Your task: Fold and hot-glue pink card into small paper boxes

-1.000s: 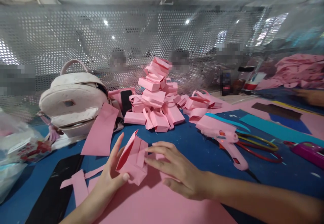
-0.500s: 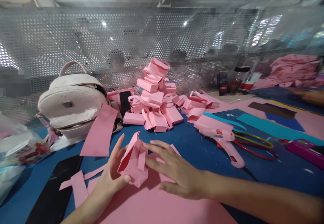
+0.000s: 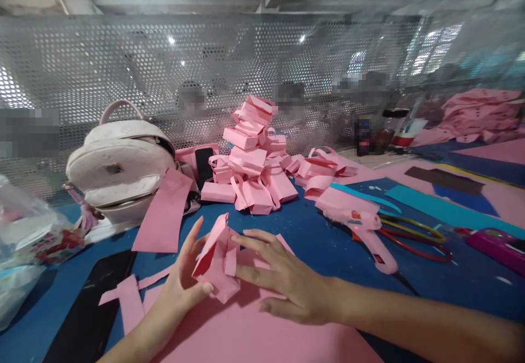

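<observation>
A half-folded pink paper piece point(image 3: 217, 264) stands on a large pink sheet point(image 3: 254, 330) at the near edge of the blue table. My left hand point(image 3: 184, 284) grips it from the left, thumb pressed on its lower front. From the right, my right hand point(image 3: 283, 275) rests its fingertips flat against the piece's folded side flap. Behind them a heap of finished pink paper baskets with handles point(image 3: 254, 166) is piled up.
A white backpack point(image 3: 118, 169) with a pink sheet point(image 3: 164, 212) leaning on it sits at the left. A pink glue gun point(image 3: 361, 223), coloured hoops point(image 3: 414, 237) and teal paper point(image 3: 447, 210) lie at the right. Pink strips point(image 3: 127, 297) and a black sheet point(image 3: 90, 308) lie near left. A perforated metal screen point(image 3: 246, 73) closes the back.
My right fingers have slid closer onto the paper piece and pressed its flap inward. The left hand keeps its hold. A co-worker's hand at the far right edge is out of view now.
</observation>
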{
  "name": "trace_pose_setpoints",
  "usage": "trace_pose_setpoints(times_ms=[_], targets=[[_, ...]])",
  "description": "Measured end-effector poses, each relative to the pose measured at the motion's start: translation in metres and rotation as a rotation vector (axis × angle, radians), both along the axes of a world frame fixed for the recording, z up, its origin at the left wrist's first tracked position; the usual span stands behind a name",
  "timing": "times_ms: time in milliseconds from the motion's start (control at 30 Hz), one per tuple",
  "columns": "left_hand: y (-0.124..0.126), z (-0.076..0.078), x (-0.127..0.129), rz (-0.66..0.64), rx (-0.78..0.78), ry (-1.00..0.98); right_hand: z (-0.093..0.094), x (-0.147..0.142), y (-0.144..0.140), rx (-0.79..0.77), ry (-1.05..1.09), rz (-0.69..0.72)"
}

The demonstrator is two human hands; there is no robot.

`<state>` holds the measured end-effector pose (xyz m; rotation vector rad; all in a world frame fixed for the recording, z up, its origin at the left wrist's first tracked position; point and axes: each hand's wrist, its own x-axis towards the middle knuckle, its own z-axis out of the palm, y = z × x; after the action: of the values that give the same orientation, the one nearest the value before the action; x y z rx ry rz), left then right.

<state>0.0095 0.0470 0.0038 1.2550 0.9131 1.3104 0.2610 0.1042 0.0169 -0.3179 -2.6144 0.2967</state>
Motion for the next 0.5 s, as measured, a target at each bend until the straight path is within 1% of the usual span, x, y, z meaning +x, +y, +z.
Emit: trace_pose_setpoints(times_ms=[200, 333, 500], targets=[[-0.003, 0.0028, 0.0022, -0.032, -0.01, -0.015, -0.0024, 0.0003, 0.0011, 0.007, -0.006, -0.028], [-0.0058, 0.0061, 0.0037, -0.046, -0.018, -0.028, -0.0016, -0.0008, 0.0027, -0.045, -0.029, -0.075], [-0.0059, 0.0068, 0.0039, -0.027, -0.039, -0.03, -0.0004, -0.0021, 0.0033, -0.086, -0.03, -0.074]])
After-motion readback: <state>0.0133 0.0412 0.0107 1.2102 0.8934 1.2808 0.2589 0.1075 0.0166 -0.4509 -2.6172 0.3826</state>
